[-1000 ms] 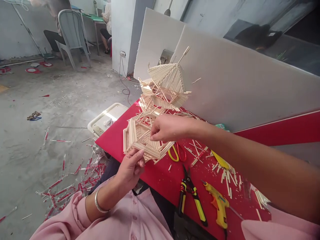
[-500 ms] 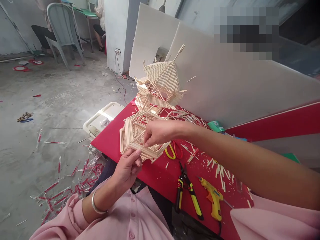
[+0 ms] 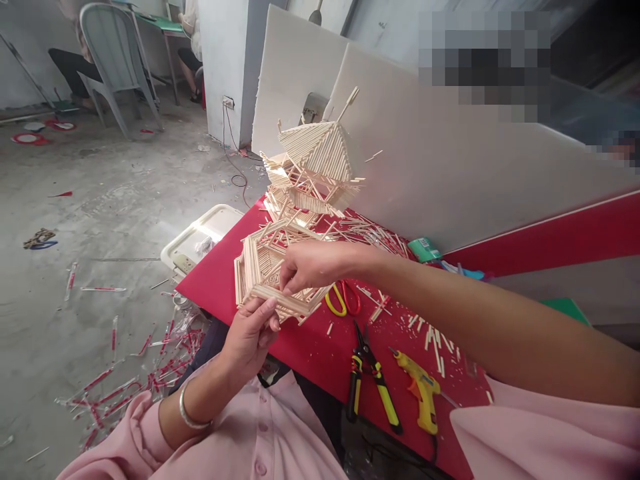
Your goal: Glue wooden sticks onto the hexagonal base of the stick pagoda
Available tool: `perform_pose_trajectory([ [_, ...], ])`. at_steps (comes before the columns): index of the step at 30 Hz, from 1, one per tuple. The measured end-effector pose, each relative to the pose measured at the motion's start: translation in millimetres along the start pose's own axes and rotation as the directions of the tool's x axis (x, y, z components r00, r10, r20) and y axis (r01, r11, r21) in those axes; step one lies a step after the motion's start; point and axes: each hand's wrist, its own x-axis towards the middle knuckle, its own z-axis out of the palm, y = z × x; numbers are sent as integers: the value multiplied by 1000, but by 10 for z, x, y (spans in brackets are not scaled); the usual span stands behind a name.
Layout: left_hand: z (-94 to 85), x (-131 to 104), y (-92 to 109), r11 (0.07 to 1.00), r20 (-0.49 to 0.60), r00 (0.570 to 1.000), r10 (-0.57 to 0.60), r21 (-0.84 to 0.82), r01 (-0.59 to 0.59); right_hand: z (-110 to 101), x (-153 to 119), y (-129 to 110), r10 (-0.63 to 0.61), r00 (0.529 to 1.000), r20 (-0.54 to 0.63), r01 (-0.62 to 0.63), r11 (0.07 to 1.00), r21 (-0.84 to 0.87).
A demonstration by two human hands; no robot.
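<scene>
A many-sided frame of pale wooden sticks, stacked into low walls over a patterned stick base, is held at the table's near left edge. My left hand is closed on its near corner, thumb on top and fingers curled below. Reaching across from the right, my right hand is closed in a pinch, its fingertips down against the inner side of the near wall. What lies between those fingertips is hidden. Just behind the frame stands a stick-built model with a sloped, ribbed roof.
On the red table lie scissors, pruning shears, a yellow glue gun and many loose sticks. A white tray sits beyond the left edge. Plastic wrappers litter the floor. Two people sit at the back near a chair.
The whole view has shifted slightly, so everything appears a little further left. Both hands keep the same hold on the frame, with hardly any movement against it.
</scene>
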Motion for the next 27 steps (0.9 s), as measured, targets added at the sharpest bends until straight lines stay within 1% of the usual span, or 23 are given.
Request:
perform_pose_trajectory([
  [11,3,7,5,1000,8,1000,-2,-13,2,20,-7,-8,23,999,-32,-22,1000,16],
  [18,5,3,15,1000,0,1000,-9,-11,9,-14,11,-40,67,997,31,-67,998,-18],
  [27,20,-2,12,1000,-13,1000,1,2,-1,-15,25,-4,38,999,21,-38,999,2],
])
